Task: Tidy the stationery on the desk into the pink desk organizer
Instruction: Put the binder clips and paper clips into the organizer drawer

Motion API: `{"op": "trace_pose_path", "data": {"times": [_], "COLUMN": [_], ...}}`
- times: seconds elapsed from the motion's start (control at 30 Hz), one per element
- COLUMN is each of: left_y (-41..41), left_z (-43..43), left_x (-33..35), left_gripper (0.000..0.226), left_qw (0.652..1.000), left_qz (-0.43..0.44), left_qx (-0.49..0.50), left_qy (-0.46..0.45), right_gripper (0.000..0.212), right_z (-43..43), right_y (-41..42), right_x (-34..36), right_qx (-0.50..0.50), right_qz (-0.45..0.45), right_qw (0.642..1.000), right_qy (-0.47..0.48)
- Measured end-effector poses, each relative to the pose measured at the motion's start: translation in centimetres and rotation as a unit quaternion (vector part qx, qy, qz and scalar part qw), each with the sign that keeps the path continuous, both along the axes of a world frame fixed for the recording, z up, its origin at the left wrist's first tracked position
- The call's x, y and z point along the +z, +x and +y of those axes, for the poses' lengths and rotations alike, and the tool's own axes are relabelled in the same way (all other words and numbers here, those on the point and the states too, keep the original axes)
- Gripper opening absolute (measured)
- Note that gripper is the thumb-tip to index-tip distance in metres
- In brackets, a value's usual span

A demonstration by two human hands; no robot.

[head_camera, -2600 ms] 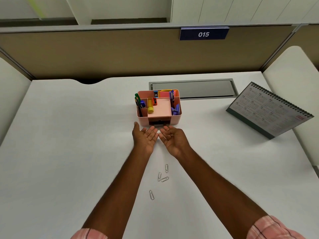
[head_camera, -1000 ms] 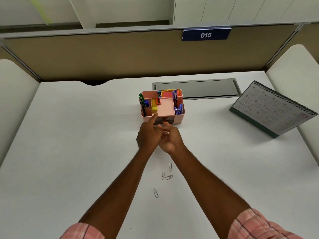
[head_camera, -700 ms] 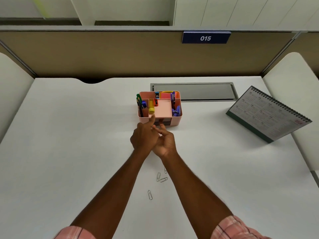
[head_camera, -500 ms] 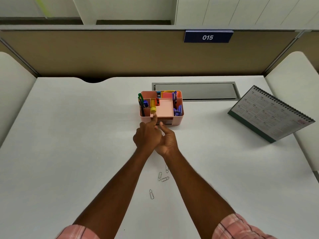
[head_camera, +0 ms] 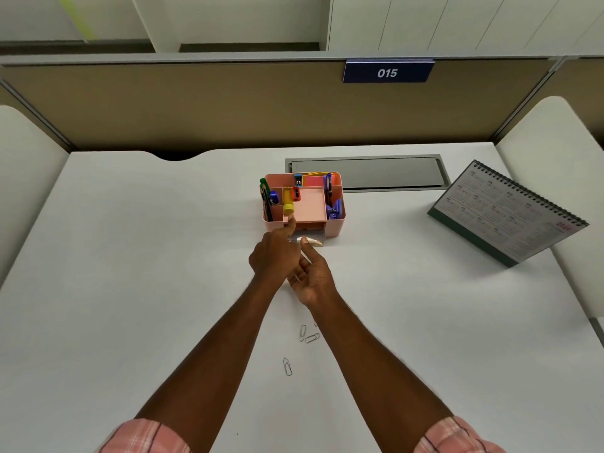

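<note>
Since half a second ago, a drawer (head_camera: 312,243) is sticking out from the near face of the organizer (head_camera: 336,225), which is standing mid-tabletop (head_camera: 130,289). Three clips (head_camera: 287,366) are lying nearer; a fourth is partly hiding behind the right forearm. The left hand (head_camera: 273,256) is pressing a straight forefinger on the organizer's near rim, its other fingers curled. The right hand (head_camera: 312,276) is lying palm-up, half curled, touching the drawer; whether it is gripping anything, I cannot tell.

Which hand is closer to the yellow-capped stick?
Left hand: its fingertip is at the pink organizer's rim, just below the yellow-capped stick. The right hand is farther back, toward the person.
</note>
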State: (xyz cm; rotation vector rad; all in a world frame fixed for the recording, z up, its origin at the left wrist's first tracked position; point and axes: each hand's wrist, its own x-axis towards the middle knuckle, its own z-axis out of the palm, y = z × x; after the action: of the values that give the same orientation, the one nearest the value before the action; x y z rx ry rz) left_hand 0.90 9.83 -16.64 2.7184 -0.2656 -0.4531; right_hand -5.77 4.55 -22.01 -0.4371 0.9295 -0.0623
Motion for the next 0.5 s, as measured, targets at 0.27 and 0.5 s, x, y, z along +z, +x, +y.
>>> {"op": "trace_pose_path", "data": {"times": [0.27,0.5], "left_y": [-0.5,-0.3], "left_z": [0.1,0.2], "left_x": [0.1,-0.1], "left_gripper": [0.059,0.058], "left_qw": [1.000,1.000], "left_qz": [0.002,-0.002], "left_qx": [-0.008,-0.013], "left_qy": [-0.013,-0.020], "right_gripper": [0.058,0.063], "right_z": [0.1,-0.1], "right_y": [-1.2,-2.1], "right_x": [0.1,0.6], "right_qx": [0.000,0.048], "right_qz": [0.028,0.046], "right_qw": [1.000,0.997], "right_qy": [-0.003,-0.023]}}
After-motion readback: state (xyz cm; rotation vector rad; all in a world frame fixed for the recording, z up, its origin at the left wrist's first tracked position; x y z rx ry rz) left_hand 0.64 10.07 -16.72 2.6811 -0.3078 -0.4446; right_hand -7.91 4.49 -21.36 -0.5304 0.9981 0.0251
